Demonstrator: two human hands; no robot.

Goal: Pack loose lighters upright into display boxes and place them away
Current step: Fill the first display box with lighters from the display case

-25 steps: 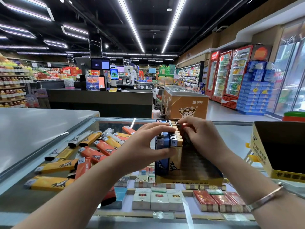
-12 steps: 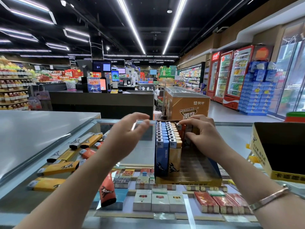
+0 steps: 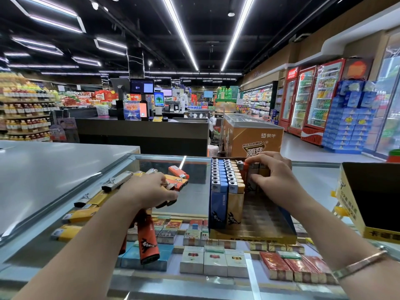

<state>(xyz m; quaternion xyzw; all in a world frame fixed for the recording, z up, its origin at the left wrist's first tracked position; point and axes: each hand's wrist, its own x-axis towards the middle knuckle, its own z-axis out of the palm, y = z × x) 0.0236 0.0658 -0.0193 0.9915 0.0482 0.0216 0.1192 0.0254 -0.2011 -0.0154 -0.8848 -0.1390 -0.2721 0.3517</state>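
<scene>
Nearest us, at six o'clock under the glass counter top point(image 3: 194, 198), lie flat rectangular cigarette packs point(image 3: 214, 263), glossy card in white, red and blue, shelved there for show. On the glass at seven o'clock an orange lighter point(image 3: 148, 241) lies flat, a smooth plastic slab with a black printed logo.

Our left hand point(image 3: 151, 190) reaches to nine o'clock over the pile of loose lighters point(image 3: 112, 191). Its fingers curl down among them and seem to close on one, though whether it has a firm hold we cannot tell. We judge it is fetching the next piece, since the pile sits within easy reach of that arm.

At centre stands the display box point(image 3: 255, 232), yellow printed cardboard with a low front lip so the goods show. In its left part, blue and tan lighters point(image 3: 225, 187) stand upright in tight rows, metal tops up; the right part shows bare floor. Our right hand point(image 3: 272, 180), at one o'clock, curls around the few lighters beside those rows, thumb in front and fingers on top, likely bracing them so they do not topple.

At three o'clock a second open box point(image 3: 372, 200) waits, empty as far as its dark inside shows. Beyond, at twelve, stand a checkout counter point(image 3: 140, 133) and a chest freezer point(image 3: 253, 135).
</scene>
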